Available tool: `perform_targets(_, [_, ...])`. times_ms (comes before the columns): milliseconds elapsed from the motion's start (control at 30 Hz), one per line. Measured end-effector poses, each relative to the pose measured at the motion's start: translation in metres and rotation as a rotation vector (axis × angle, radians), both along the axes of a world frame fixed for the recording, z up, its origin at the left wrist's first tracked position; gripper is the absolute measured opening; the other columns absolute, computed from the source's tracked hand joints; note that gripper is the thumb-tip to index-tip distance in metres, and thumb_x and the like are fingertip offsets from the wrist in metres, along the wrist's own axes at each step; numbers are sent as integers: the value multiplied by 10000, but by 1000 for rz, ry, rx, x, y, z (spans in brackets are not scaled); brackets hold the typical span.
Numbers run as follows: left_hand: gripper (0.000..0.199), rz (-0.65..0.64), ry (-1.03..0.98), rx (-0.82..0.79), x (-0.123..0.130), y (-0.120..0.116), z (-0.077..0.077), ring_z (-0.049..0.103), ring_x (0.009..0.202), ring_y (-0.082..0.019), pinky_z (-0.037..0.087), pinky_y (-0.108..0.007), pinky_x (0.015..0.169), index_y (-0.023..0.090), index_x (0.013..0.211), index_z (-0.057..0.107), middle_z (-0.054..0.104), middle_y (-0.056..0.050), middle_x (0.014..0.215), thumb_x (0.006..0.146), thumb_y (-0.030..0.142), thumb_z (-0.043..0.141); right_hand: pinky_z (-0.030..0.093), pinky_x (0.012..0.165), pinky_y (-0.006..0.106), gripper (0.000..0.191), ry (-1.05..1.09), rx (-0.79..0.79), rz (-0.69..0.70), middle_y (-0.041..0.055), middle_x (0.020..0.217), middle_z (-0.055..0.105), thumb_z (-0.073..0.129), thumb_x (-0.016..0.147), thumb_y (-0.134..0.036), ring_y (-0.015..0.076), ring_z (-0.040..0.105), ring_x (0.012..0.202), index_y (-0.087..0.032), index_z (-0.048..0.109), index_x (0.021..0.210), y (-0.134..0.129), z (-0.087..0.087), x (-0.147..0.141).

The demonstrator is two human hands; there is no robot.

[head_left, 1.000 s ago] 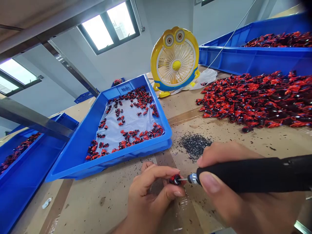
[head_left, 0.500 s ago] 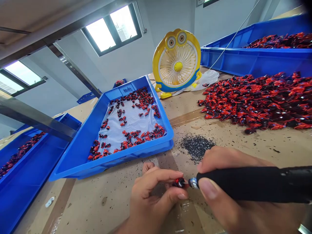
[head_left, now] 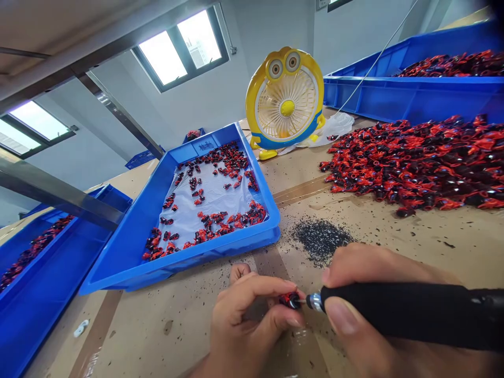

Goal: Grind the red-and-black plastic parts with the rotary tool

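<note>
Between the thumb and fingers of my left hand (head_left: 252,315) is a small red-and-black plastic part (head_left: 290,300), its dark round end facing right. My right hand (head_left: 366,310) grips a thick black rotary tool handpiece (head_left: 397,314) with a silver collar and a thin bit. The bit points left and meets the end of the part; whether it is inside the opening is too small to tell. Just beyond my hands, a heap of black shavings (head_left: 321,239) lies on the brown table covering (head_left: 189,320).
A blue tray (head_left: 181,261) with scattered red-and-black parts stands ahead to the left. To the right lies a big pile of the same parts (head_left: 417,163), with blue bins (head_left: 409,102) behind. A yellow fan (head_left: 287,105) stands at the back. Another blue bin (head_left: 71,273) is far left.
My right hand and the handpiece have shifted slightly down and to the right, the bit staying at the part. My left hand holds the part in nearly the same place.
</note>
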State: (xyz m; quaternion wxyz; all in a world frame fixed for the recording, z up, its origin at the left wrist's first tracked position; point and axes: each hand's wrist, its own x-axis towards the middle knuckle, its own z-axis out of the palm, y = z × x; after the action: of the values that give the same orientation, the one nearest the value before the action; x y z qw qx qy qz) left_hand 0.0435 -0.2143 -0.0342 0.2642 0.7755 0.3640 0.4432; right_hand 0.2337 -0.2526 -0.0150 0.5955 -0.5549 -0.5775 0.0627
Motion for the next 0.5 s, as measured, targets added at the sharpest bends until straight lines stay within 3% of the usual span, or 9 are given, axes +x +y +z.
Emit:
perform_targets(133, [356,38,32,60,3,1,6,774,627,-98,557,-246,841,302,935,827,867,71,742,1018,627,709,546,492,263,248,91,9,-27,20,640,641,752,892,-500,200,692,628,-260,747,830,1,-3,-3])
perform_targets(267, [342,40,19,14,1,0,7,777,614,-110,582,-225,751,289,942,842,864,53,725,1010,606,735,546,478,261,249,79,18,-13,18,624,647,770,891,-503,195,696,604,-260,753,844,-2,-4,-2])
perform_targets(500, [278,28,10,-2,-2,1,3,781,635,-92,560,-226,862,316,984,841,872,76,755,1005,582,762,491,445,154,183,-157,68,94,-90,640,677,627,1039,-440,51,652,469,-305,630,915,-3,4,8])
